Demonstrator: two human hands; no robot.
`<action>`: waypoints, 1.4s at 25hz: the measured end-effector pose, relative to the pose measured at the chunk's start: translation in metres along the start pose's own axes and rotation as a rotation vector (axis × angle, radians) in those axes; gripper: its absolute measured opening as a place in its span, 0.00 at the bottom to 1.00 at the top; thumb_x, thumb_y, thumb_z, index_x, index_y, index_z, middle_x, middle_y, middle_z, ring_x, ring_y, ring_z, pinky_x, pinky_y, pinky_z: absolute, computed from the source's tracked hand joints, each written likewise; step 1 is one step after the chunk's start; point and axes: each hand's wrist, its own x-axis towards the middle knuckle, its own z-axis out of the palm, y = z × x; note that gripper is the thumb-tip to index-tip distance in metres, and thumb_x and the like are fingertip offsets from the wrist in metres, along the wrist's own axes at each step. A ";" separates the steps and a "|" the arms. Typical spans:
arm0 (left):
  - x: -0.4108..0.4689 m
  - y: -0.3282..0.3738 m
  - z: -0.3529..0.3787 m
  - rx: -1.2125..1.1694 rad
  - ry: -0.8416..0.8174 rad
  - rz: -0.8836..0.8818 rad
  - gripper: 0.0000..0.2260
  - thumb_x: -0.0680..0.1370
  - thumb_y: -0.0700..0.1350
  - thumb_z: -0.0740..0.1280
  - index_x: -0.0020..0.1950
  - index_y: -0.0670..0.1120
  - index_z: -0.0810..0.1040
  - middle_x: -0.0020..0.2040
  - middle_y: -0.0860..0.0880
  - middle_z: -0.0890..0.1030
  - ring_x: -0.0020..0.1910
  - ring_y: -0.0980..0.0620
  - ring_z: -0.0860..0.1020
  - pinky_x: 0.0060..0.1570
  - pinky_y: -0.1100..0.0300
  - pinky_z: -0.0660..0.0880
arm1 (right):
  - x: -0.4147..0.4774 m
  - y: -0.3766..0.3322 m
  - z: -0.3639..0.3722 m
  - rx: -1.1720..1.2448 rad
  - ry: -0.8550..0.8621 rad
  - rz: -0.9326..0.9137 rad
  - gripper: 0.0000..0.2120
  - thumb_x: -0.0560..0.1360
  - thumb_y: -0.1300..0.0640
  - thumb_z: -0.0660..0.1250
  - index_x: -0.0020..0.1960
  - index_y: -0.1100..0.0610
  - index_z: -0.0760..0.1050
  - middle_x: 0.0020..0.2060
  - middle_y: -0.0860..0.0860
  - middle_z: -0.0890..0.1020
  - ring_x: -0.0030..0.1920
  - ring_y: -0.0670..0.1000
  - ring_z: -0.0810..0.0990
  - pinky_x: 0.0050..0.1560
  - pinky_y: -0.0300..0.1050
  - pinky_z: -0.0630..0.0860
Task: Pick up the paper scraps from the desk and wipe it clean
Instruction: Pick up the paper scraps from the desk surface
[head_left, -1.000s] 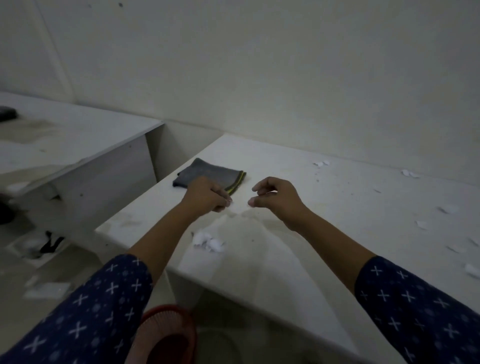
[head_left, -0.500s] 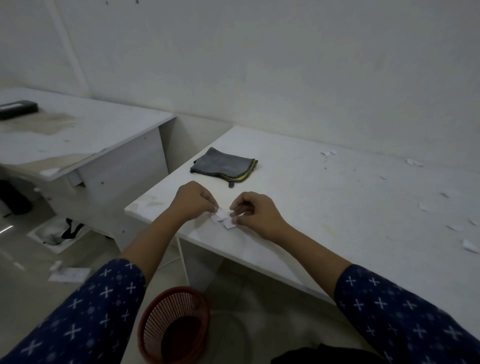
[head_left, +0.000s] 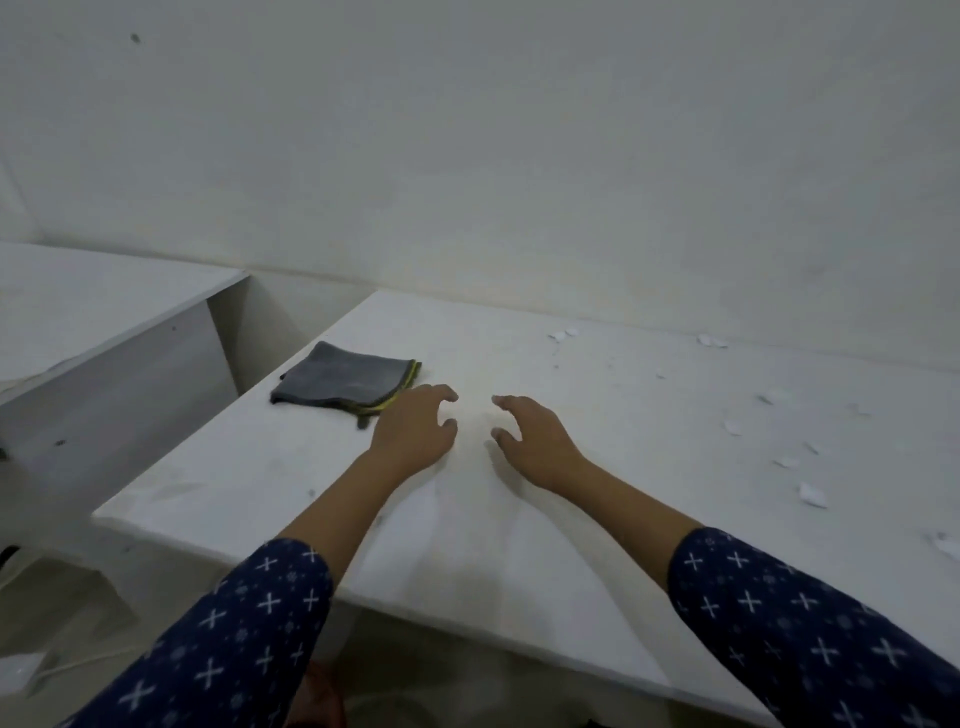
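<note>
Scrap-gathering seems the step: left hand (head_left: 415, 431) and right hand (head_left: 535, 441) hover empty, fingers loosely spread, over the white surface (head_left: 519, 545), so next comes reaching the torn white paper scraps (head_left: 813, 494) well right of the right hand.

Both hands hover over the white desk (head_left: 467, 545), fingers loosely spread, holding nothing. The left hand (head_left: 415, 428) lies just beside the folded grey cloth (head_left: 343, 382); the right hand (head_left: 535, 441) is near it. Paper scraps (head_left: 810, 493) are scattered at right.
</note>
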 end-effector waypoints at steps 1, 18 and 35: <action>0.015 0.010 0.012 0.011 -0.024 0.026 0.17 0.77 0.44 0.63 0.66 0.47 0.71 0.65 0.49 0.74 0.65 0.49 0.71 0.65 0.55 0.65 | 0.007 0.016 -0.010 -0.060 0.011 0.034 0.22 0.79 0.57 0.59 0.73 0.59 0.62 0.70 0.56 0.68 0.71 0.55 0.65 0.71 0.46 0.61; 0.278 0.045 0.170 0.008 -0.024 0.066 0.14 0.77 0.47 0.64 0.62 0.44 0.74 0.58 0.44 0.74 0.59 0.45 0.71 0.57 0.53 0.70 | 0.235 0.207 -0.052 -0.102 0.225 0.237 0.16 0.80 0.61 0.57 0.66 0.64 0.70 0.63 0.60 0.75 0.65 0.57 0.72 0.64 0.44 0.66; 0.253 0.050 0.126 -0.386 0.060 -0.045 0.08 0.66 0.35 0.74 0.35 0.45 0.78 0.31 0.46 0.80 0.32 0.52 0.79 0.37 0.62 0.74 | 0.209 0.168 -0.063 0.465 0.356 0.360 0.06 0.66 0.67 0.74 0.33 0.62 0.78 0.26 0.55 0.79 0.26 0.50 0.77 0.38 0.43 0.80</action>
